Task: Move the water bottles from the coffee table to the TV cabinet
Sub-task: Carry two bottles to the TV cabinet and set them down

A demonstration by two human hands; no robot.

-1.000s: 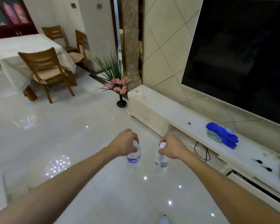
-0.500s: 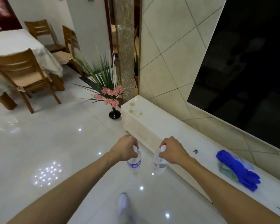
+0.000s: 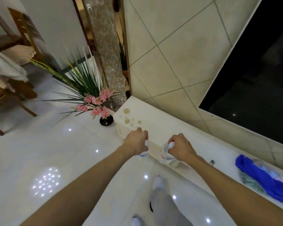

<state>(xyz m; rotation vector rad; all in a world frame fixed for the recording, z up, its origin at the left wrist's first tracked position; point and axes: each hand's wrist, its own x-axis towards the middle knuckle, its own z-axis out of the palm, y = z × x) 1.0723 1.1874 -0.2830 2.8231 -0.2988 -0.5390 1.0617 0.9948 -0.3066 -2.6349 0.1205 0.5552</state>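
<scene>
My left hand (image 3: 136, 143) grips the cap end of a clear water bottle (image 3: 143, 154) with a blue label, mostly hidden under the hand, hanging just in front of the TV cabinet's front edge. My right hand (image 3: 180, 148) holds a second clear bottle (image 3: 165, 151) by its white cap, over the cabinet's front edge. The long white TV cabinet (image 3: 167, 128) runs from centre to lower right, with brown stains near its left end.
A black vase of pink flowers and green leaves (image 3: 96, 105) stands on the floor by the cabinet's left end. A blue cloth (image 3: 261, 178) lies on the cabinet at right. The dark TV (image 3: 255, 75) hangs above. Wooden chairs and a covered table (image 3: 5, 69) are at left.
I have walked closer to the cabinet. Both hands with their bottles have moved forward from above the floor to the cabinet's front edge.
</scene>
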